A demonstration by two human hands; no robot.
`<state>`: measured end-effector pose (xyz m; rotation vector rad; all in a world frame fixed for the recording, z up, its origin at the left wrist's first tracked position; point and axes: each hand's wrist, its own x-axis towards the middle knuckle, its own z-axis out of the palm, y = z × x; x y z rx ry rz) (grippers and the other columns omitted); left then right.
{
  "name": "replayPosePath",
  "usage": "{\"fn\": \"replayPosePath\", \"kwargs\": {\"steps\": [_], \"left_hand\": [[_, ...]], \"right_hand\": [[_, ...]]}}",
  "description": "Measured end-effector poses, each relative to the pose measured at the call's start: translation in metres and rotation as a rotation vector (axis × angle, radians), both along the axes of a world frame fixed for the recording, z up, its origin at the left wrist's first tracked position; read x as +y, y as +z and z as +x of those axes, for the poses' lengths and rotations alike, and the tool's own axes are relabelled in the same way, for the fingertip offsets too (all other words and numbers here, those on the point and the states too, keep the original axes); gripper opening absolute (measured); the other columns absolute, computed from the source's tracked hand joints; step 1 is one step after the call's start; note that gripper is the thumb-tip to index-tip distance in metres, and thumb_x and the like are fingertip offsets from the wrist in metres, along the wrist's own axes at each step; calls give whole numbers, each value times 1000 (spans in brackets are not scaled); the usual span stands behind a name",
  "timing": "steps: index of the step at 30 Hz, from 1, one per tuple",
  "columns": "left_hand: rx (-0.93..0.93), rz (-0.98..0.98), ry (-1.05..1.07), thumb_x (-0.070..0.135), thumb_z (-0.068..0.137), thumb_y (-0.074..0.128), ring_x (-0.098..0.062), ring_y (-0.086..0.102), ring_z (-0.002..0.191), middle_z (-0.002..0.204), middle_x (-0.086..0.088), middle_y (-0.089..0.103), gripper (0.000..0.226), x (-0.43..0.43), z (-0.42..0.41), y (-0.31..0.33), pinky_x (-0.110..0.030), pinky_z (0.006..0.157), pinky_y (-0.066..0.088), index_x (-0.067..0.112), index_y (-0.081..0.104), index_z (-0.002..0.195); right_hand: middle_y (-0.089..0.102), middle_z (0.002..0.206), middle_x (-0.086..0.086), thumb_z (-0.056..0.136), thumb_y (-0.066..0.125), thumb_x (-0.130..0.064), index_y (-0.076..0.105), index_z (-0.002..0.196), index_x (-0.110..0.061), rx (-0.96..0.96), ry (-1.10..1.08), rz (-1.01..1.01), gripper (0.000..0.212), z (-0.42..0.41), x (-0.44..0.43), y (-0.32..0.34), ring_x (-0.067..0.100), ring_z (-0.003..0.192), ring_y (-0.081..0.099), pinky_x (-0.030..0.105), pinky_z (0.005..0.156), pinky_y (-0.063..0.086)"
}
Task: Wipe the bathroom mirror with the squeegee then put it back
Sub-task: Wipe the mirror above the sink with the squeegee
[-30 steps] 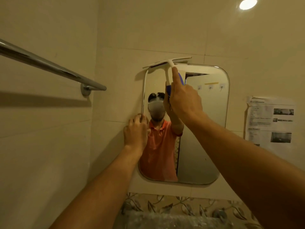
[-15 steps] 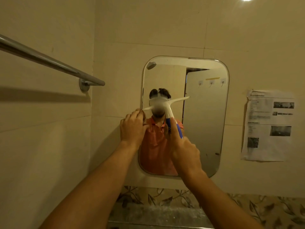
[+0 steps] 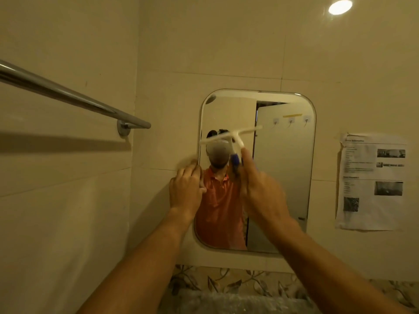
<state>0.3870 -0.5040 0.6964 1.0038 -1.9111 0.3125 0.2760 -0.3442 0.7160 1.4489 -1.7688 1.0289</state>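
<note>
Our right hand (image 3: 263, 191) wraps the blurred squeegee (image 3: 233, 138), hiding most of its handle; our left hand (image 3: 186, 189), fingers together, presses the mirror (image 3: 283, 177) edge.

Both our forearms are bare from the lower edge of the view up to the wrists: we see no sleeves, watch, bands or rings on them. Our left hand (image 3: 186, 189) is bare and ungloved, its knuckles and fingers sharp. Our right hand (image 3: 264, 191) is bare too, but its outline is blurred. In the mirror (image 3: 283, 177), our reflection wears an orange short-sleeved polo shirt (image 3: 218, 214) with an open collar near the mirror's left edge. A pale headset (image 3: 217, 148) with a dark strap above sits on the head.
</note>
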Motion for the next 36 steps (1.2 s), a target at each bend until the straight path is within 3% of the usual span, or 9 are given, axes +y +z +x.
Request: {"fn": "replayPosePath", "kwargs": {"steps": [5,8,11,16,22,26,29,32,36], "left_hand": [[-13,-26,10,38,81,79,-22,45,136,158,2,38,76,-3,1,1,-37,103,43,17,47,147],[-19,-45,13,39,82,78,-21,44,137,158,3,37,76,-5,-1,-1,-36,105,41,18,45,148],[-20,-54,20,41,82,78,-20,44,136,157,3,38,78,-9,-2,-1,-35,105,40,18,44,149],[-32,-75,32,45,83,76,-20,44,134,154,4,42,79,-13,-2,-2,-35,107,39,19,43,150],[-51,-56,-89,52,73,83,-21,55,121,145,3,53,85,-24,10,1,-32,98,48,21,46,144],[97,75,-320,25,83,77,-20,54,129,145,-1,54,78,-30,30,11,-34,105,46,20,38,151],[169,129,-364,2,89,62,-20,60,122,148,-3,52,83,-24,37,25,-34,101,50,27,21,158],[50,111,-276,-2,88,53,-24,61,108,144,-6,49,93,-17,36,40,-38,92,54,37,8,160],[-159,63,-111,5,93,56,-33,58,112,146,-13,36,86,-6,27,52,-40,89,55,38,13,159]], "right_hand": [[54,69,1,105,45,-27,3,160,-30,89,-68,-71,69,19,-28,90,13,49,50,23,42,35],[57,75,6,104,47,-24,1,160,-29,77,-132,-60,73,23,-41,106,15,52,51,30,47,46],[58,77,7,102,51,-24,-3,160,-28,78,-159,-39,79,20,-49,101,15,52,51,28,45,42],[45,68,-1,104,50,-28,-8,160,-30,65,-160,-7,81,17,-42,69,10,48,47,21,40,29],[56,78,8,104,46,-26,-27,152,-43,-28,-121,54,89,20,-33,0,18,51,56,36,49,56],[46,90,6,103,33,-25,-28,152,-43,-66,-53,120,80,24,-15,-48,14,58,51,29,49,44],[48,90,5,105,35,-20,-35,147,-43,-69,-117,199,85,22,-7,-80,18,65,55,32,55,49],[48,91,5,104,37,-19,-29,152,-40,-87,-163,250,84,21,0,-102,16,64,52,26,52,39],[48,91,3,104,43,-24,-30,152,-39,-88,-187,288,89,18,6,-128,11,60,50,24,52,38]]}}
